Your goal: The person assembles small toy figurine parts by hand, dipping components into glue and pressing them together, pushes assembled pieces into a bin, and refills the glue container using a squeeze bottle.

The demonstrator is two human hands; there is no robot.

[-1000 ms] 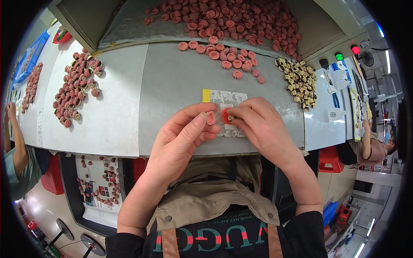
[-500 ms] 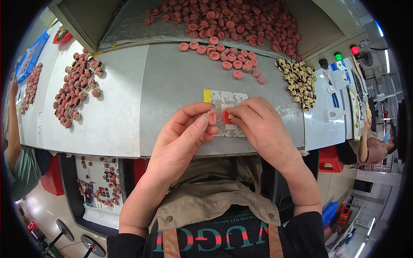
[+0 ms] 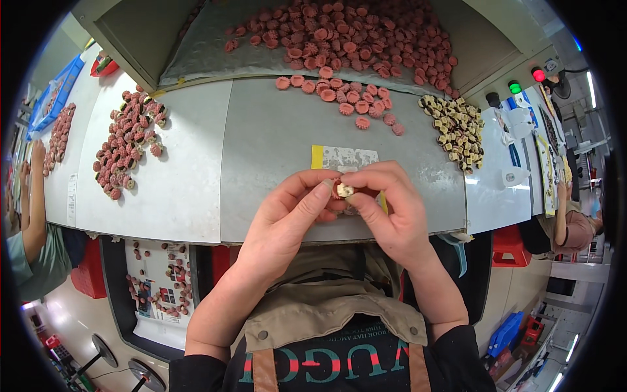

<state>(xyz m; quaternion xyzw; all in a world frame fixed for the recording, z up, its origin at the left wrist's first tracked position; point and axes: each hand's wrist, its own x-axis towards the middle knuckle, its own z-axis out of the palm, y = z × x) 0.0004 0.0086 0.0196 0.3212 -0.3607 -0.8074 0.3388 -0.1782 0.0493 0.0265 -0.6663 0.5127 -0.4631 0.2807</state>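
My left hand (image 3: 285,210) pinches a small pink ridged cup (image 3: 336,190) between thumb and fingers, above the near part of the worktable. My right hand (image 3: 394,212) is closed on a small cream-and-dark piece (image 3: 345,190) and holds it against the cup's opening. Fingers partly cover both pieces, so how far one sits inside the other cannot be told. Just beyond and beneath my hands lies a flat mottled white plate (image 3: 351,156) with yellow tape at its left edge. The hands hide its near part.
Loose pink cups (image 3: 353,97) spill from a large heap (image 3: 339,39) under a hood. Cream-and-dark pieces (image 3: 455,130) lie at the right, filled pink pieces (image 3: 124,140) at the left. A drawer (image 3: 157,333) sits below the table. Co-workers sit on both sides.
My right hand has come off the red spot on the plate, bringing the cream-and-dark piece to the pink cup in my left hand. The whole view has shifted slightly.
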